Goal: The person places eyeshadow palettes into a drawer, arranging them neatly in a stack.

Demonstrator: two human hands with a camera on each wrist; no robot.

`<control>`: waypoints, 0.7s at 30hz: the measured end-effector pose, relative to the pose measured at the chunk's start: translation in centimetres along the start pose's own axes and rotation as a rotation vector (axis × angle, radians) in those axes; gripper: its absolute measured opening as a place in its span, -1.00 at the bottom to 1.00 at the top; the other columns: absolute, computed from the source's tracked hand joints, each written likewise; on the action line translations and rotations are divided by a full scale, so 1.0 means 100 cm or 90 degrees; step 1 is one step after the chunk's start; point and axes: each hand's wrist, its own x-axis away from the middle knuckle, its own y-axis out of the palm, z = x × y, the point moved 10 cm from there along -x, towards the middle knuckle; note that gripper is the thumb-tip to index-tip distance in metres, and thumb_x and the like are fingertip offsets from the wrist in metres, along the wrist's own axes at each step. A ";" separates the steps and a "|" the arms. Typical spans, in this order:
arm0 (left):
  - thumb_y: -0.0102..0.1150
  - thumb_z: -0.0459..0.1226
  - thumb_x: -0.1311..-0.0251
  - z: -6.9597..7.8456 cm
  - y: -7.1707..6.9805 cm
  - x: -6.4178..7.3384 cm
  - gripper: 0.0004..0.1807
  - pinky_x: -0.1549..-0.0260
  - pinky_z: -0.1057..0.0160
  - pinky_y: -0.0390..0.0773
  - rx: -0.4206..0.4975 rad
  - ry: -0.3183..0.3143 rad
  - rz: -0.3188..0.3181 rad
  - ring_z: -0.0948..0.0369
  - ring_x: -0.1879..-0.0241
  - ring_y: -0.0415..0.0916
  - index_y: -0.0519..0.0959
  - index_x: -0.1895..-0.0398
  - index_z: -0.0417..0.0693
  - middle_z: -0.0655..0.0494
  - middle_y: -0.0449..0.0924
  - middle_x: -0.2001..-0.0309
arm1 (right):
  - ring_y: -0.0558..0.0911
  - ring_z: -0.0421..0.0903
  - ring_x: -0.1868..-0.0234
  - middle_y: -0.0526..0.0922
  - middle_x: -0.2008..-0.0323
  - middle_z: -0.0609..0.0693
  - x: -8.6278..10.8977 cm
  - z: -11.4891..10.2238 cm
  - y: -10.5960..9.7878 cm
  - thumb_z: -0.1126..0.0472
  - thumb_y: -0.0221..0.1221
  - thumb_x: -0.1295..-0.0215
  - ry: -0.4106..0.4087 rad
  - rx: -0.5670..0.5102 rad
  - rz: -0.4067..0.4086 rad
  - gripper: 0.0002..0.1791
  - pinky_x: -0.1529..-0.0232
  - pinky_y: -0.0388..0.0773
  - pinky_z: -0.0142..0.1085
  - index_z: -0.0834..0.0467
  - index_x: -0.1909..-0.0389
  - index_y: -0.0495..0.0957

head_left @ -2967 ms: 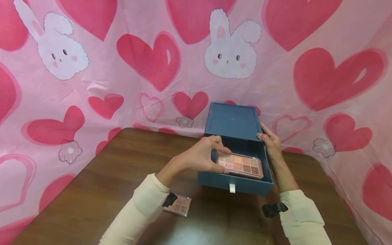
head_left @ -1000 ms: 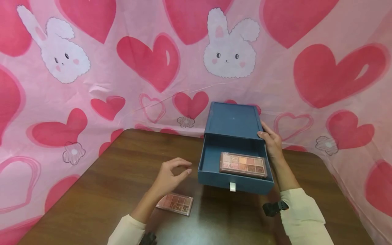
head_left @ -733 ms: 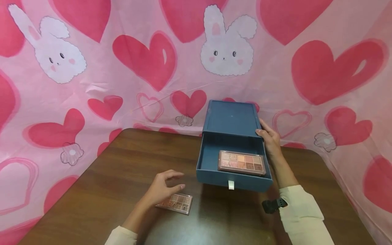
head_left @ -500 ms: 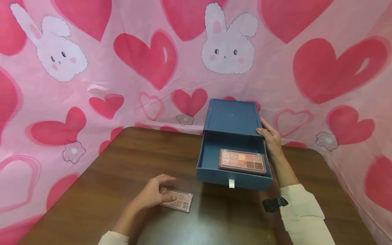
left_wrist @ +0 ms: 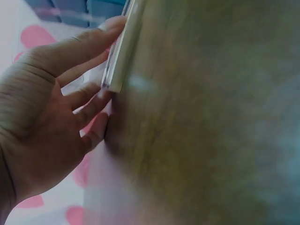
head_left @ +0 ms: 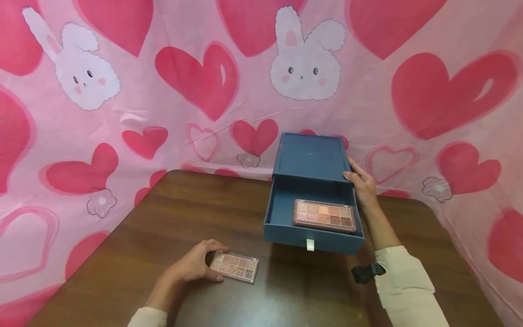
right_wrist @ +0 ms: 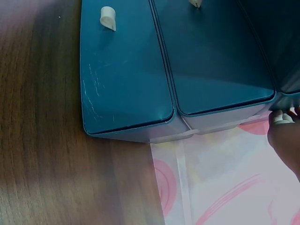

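My left hand (head_left: 196,263) grips the left end of a flat eyeshadow palette (head_left: 234,267) on the wooden table, thumb at the near edge and fingers at the far edge. In the left wrist view the thumb presses the side of the palette (left_wrist: 117,56). My right hand (head_left: 363,186) holds the upper right side of a blue drawer box (head_left: 310,156), its thumb at the front corner. The top drawer (head_left: 282,230) is pulled out. Inside it, toward the right, lies a second, thicker-looking eyeshadow palette (head_left: 324,215).
In the right wrist view two closed lower drawers (right_wrist: 126,70) with pale pull tabs (right_wrist: 108,18) stand below the pulled-out one. The brown table (head_left: 163,218) runs back to a pink cloth (head_left: 196,150) with hearts and rabbits.
My left hand has let go of the palette in the drawer and come down and left to the palette on the table. My right hand stays on the drawer box.
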 end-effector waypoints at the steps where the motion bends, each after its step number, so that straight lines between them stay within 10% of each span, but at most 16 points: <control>1: 0.68 -0.14 0.22 -0.002 0.000 -0.001 -0.27 -0.19 0.25 0.47 0.009 -0.006 -0.006 0.06 -0.13 0.52 0.65 -0.14 -0.10 0.09 0.65 -0.08 | 0.67 -0.45 0.32 0.70 0.26 -0.49 0.000 0.000 -0.001 0.29 0.06 -0.36 -0.001 -0.002 0.001 -0.35 0.22 0.63 -0.58 0.26 -0.49 0.27; 21: 0.74 -0.20 0.39 -0.017 -0.001 -0.006 -0.38 0.21 0.44 0.37 0.096 -0.029 -0.008 0.38 0.26 0.37 0.76 0.08 -0.09 0.18 0.60 0.30 | 0.68 -0.45 0.30 0.70 0.23 -0.48 0.000 -0.001 0.001 0.31 0.04 -0.37 0.002 -0.012 -0.004 -0.35 0.22 0.64 -0.57 0.26 -0.49 0.26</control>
